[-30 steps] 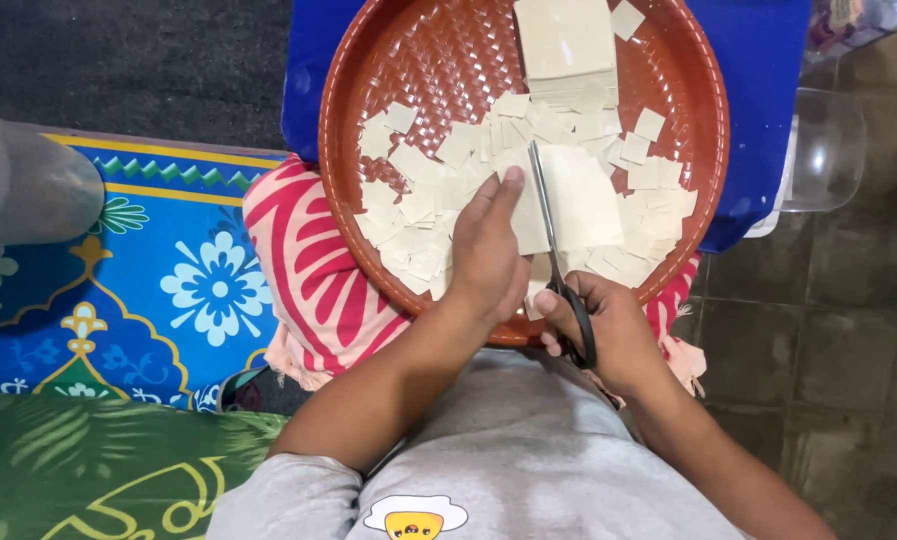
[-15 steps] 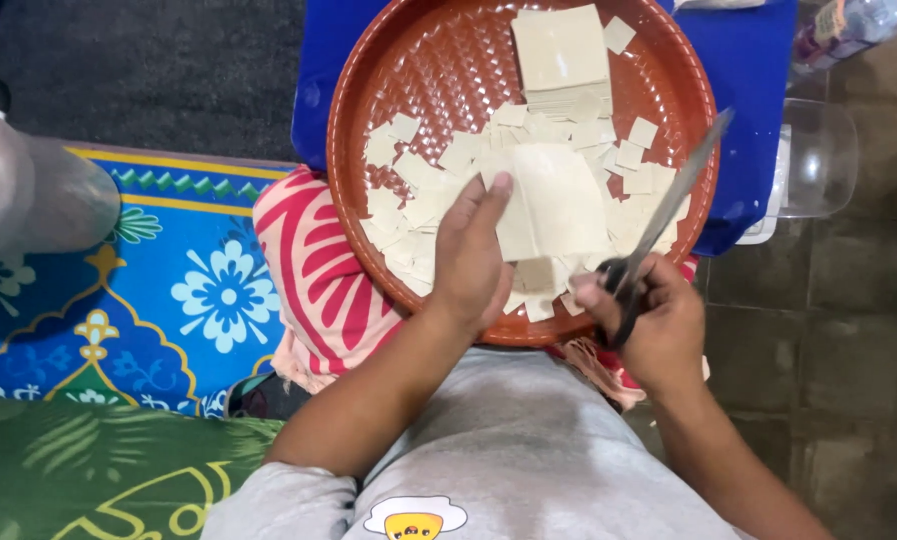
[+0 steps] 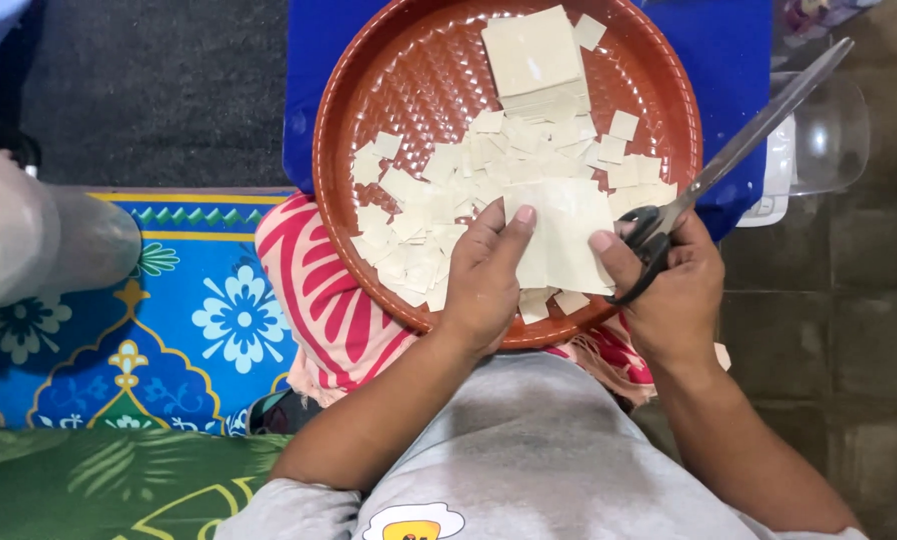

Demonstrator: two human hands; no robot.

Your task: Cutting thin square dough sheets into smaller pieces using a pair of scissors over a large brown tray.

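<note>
Pale dough squares (image 3: 439, 215), already cut, heap the brown tray (image 3: 369, 90); left hand (image 3: 484, 280) presses one uncut sheet (image 3: 564, 235), right hand (image 3: 674, 290) grips closed scissors (image 3: 729, 160); another sheet (image 3: 529, 50) waits.

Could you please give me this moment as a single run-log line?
left hand: on pale sheet | right hand: holds scissors, touches sheet | cut squares in red tray

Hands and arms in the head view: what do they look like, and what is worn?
Both forearms are bare; the left hand and right hand wear no gloves, and no rings or watch show. Short grey sleeves end above the elbows, part of a grey shirt with a small yellow-and-white print at the chest.
</note>
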